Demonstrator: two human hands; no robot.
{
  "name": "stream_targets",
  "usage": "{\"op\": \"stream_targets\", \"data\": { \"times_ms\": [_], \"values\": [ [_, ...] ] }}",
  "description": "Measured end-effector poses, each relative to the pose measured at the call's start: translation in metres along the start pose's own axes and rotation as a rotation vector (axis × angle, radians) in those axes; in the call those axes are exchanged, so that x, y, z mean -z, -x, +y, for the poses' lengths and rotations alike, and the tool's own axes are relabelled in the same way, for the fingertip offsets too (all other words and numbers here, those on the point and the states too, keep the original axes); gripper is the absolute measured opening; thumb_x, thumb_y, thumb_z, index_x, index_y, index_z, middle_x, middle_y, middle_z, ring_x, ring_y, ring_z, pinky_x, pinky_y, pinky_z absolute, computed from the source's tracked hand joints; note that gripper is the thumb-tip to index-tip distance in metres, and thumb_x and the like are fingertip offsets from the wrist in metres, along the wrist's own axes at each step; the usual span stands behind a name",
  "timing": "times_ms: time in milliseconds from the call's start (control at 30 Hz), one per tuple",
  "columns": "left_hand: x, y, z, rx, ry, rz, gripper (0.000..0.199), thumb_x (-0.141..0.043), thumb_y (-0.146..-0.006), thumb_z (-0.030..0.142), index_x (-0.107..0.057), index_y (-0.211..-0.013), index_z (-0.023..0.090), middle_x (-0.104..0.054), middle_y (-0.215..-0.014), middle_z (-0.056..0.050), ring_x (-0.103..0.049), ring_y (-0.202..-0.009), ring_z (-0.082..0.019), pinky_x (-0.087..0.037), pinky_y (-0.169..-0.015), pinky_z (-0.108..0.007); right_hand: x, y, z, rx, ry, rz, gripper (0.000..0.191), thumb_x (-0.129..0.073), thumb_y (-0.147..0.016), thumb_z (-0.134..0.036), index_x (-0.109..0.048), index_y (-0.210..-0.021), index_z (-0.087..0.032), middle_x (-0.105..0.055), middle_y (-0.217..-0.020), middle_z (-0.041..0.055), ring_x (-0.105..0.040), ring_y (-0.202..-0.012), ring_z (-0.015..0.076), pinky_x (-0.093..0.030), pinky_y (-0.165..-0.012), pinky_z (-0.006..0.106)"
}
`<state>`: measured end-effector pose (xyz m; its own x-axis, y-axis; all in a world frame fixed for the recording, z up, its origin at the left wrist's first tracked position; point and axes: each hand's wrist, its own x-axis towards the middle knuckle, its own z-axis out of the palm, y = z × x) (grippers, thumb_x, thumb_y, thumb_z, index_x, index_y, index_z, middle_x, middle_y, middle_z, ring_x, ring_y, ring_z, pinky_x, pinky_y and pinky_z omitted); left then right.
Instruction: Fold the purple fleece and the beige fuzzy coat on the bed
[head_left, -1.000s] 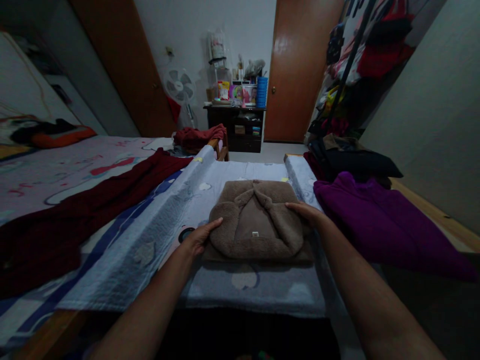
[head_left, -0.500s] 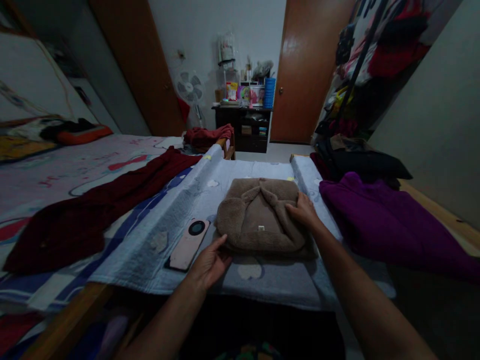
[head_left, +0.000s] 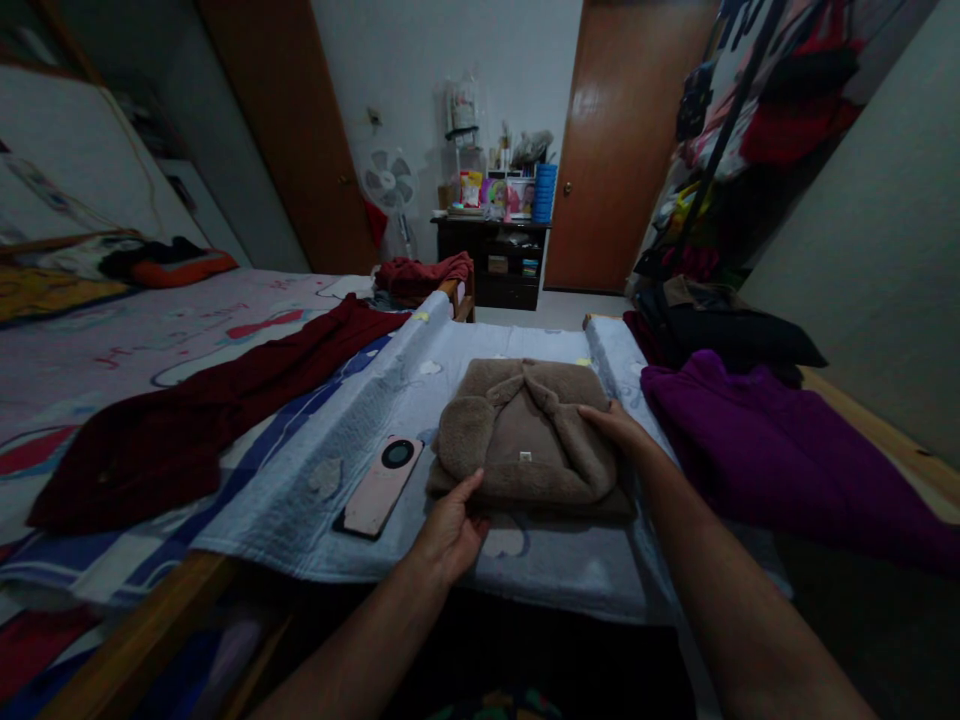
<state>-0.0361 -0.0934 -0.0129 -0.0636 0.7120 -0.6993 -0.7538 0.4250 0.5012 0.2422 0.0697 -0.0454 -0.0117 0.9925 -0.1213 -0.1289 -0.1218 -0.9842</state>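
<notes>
A folded brown fleece jacket [head_left: 517,485] lies on the light blue blanket, its collar or hood part uppermost and a small white label at its middle. My left hand [head_left: 454,525] pinches the near left edge, thumb on top and the other fingers curled underneath. At the right side, my right hand [head_left: 619,425] grips the jacket with the thumb on top; its other fingers are mostly hidden along the edge. Left of the jacket lies a pink phone [head_left: 382,487], its round dark camera facing up.
The light blue blanket [head_left: 285,540] covers the surface before me. A dark red garment [head_left: 187,430] is spread on the bed at left. To the right lie a purple garment [head_left: 757,440] and a dark clothes pile [head_left: 735,325]. A fan [head_left: 390,185] and cabinet [head_left: 487,262] stand at the back.
My left hand has moved right along the jacket's near edge. My right hand has slid slightly toward me along its right side. The view has shifted a little.
</notes>
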Motion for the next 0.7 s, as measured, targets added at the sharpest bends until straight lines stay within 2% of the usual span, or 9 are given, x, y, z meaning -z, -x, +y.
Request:
{"op": "stream_targets", "data": {
  "times_ms": [67,133,233,300,333,400,467,567,700],
  "values": [
    [0.008,0.0,0.006,-0.133,-0.017,-0.045,0.02,-0.065,-0.084,0.015,-0.066,-0.103,0.019,-0.073,-0.097,-0.004,-0.068,-0.091,-0.017,-0.054,-0.077,-0.026,0.002,0.0,0.001,-0.031,-0.004,0.009,0.043,-0.075,-0.069,-0.022,-0.061,-0.11,-0.019,-0.072,-0.103,0.0066,-0.065,-0.104,0.0275,-0.054,-0.091,0.04],
    [0.017,-0.004,0.017,-0.319,-0.072,-0.047,0.019,-0.064,-0.084,0.016,-0.064,-0.103,0.018,-0.072,-0.102,-0.005,-0.066,-0.101,-0.019,-0.052,-0.087,-0.027,0.002,0.001,-0.001,-0.09,0.109,0.088,0.048,-0.079,-0.067,-0.024,-0.06,-0.112,-0.018,-0.072,-0.103,0.0075,-0.066,-0.101,0.0275,-0.055,-0.089,0.04],
    [0.022,-0.023,0.04,-0.609,-0.268,0.036,0.028,-0.066,-0.084,0.024,-0.058,-0.11,0.018,-0.067,-0.115,-0.007,-0.06,-0.116,-0.021,-0.047,-0.098,-0.03,-0.001,0.003,-0.008,-0.184,0.352,0.169,0.062,-0.084,-0.063,-0.035,-0.058,-0.116,-0.016,-0.071,-0.107,0.0113,-0.067,-0.096,0.0295,-0.056,-0.086,0.043],
    [0.019,-0.042,0.058,-0.696,-0.479,0.108,0.048,-0.072,-0.08,0.031,-0.049,-0.121,0.02,-0.057,-0.132,-0.01,-0.05,-0.128,-0.023,-0.042,-0.103,-0.03,-0.003,0.005,-0.014,-0.221,0.442,0.15,0.065,-0.083,-0.065,-0.042,-0.057,-0.118,-0.016,-0.07,-0.11,0.0137,-0.068,-0.094,0.0303,-0.056,-0.084,0.044],
    [0.015,-0.054,0.067,-0.661,-0.575,0.117,0.06,-0.076,-0.077,0.033,-0.045,-0.126,0.019,-0.052,-0.138,-0.013,-0.047,-0.131,-0.024,-0.042,-0.103,-0.031,-0.004,0.006,-0.017,-0.236,0.451,0.131,0.066,-0.082,-0.066,-0.044,-0.057,-0.12,-0.016,-0.069,-0.111,0.0142,-0.068,-0.094,0.0301,-0.057,-0.084,0.043],
    [0.008,-0.077,0.083,-0.521,-0.721,0.051,0.074,-0.079,-0.073,0.037,-0.04,-0.132,0.018,-0.052,-0.138,-0.018,-0.053,-0.125,-0.028,-0.045,-0.099,-0.033,-0.003,0.007,-0.021,-0.272,0.433,0.095,0.067,-0.081,-0.067,-0.046,-0.056,-0.122,-0.017,-0.069,-0.112,0.0137,-0.068,-0.094,0.0285,-0.057,-0.084,0.041],
    [0.003,-0.097,0.095,-0.406,-0.809,0.026,0.076,-0.081,-0.069,0.04,-0.043,-0.13,0.017,-0.055,-0.133,-0.021,-0.059,-0.117,-0.03,-0.049,-0.092,-0.035,0.0,0.008,-0.022,-0.315,0.393,0.075,0.067,-0.08,-0.068,-0.048,-0.056,-0.123,-0.019,-0.069,-0.113,0.0118,-0.068,-0.094,0.0262,-0.057,-0.083,0.039],
    [0.0,-0.115,0.106,-0.319,-0.837,-0.021,0.064,-0.082,-0.065,0.041,-0.055,-0.116,0.013,-0.065,-0.12,-0.02,-0.065,-0.106,-0.03,-0.054,-0.084,-0.035,0.005,0.01,-0.023,-0.412,0.295,0.04,0.061,-0.077,-0.072,-0.052,-0.058,-0.12,-0.02,-0.071,-0.108,0.0103,-0.069,-0.09,0.0241,-0.059,-0.077,0.037],
    [0.0,-0.12,0.111,-0.057,-0.719,-0.238,0.04,-0.077,-0.069,0.041,-0.069,-0.097,0.014,-0.074,-0.1,-0.013,-0.07,-0.094,-0.029,-0.056,-0.082,-0.035,0.005,0.011,-0.026,-0.59,0.118,-0.033,0.046,-0.068,-0.081,-0.051,-0.062,-0.111,-0.016,-0.073,-0.093,0.0108,-0.071,-0.08,0.0249,-0.06,-0.07,0.039]
  ]
}}
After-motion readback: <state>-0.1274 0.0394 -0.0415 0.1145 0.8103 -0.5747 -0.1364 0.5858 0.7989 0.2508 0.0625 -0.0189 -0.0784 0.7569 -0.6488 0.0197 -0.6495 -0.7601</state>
